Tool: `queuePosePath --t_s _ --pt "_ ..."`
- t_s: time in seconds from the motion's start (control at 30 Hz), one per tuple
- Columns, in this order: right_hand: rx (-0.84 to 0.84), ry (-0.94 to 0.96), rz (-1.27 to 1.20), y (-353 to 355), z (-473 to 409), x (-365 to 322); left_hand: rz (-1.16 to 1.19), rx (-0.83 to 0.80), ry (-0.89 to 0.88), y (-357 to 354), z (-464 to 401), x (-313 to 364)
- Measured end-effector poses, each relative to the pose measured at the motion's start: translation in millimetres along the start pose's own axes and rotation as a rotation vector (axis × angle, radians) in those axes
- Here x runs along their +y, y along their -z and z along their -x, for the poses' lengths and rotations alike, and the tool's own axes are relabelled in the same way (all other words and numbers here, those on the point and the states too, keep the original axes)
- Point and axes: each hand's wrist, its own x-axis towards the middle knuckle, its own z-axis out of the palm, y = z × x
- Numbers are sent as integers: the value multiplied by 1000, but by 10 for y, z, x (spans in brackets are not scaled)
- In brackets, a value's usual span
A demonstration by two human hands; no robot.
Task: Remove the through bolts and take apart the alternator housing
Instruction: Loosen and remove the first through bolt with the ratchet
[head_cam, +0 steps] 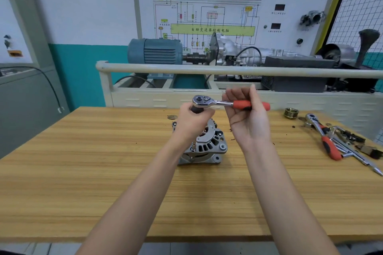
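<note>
1. Two bare hands work above the alternator (pixel 204 145), which stands on the wooden desk (pixel 83 172) near its middle.
2. Left hand (pixel 191 122) has its fingers curled round the dark socket extension (pixel 195 109) just under the ratchet head; the extension's shaft runs down to a through bolt (pixel 191 158) at the housing's front edge.
3. Right hand (pixel 247 118) sits palm up, fingers curled loosely around the red handle of the ratchet (pixel 228 103), held level above the alternator.
4. Off to the right on the desk: a brass pulley (pixel 291 113), a second red-handled ratchet (pixel 323 136) and a scatter of loose tools (pixel 352 149).
5. Behind the desk, a training rig with a blue motor (pixel 154 50).
</note>
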Motion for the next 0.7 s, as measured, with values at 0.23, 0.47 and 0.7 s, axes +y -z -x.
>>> queuePosePath --t_s 0.23,0.47,0.7 --pt "63 203 2 -6 251 96 -4 66 -6 -84 45 7" --pt "45 -185 55 -149 -224 -99 -122 -460 29 232 1 158" --pt "36 -61 -130 -144 -90 -14 -78 7 -26 15 53 -4"
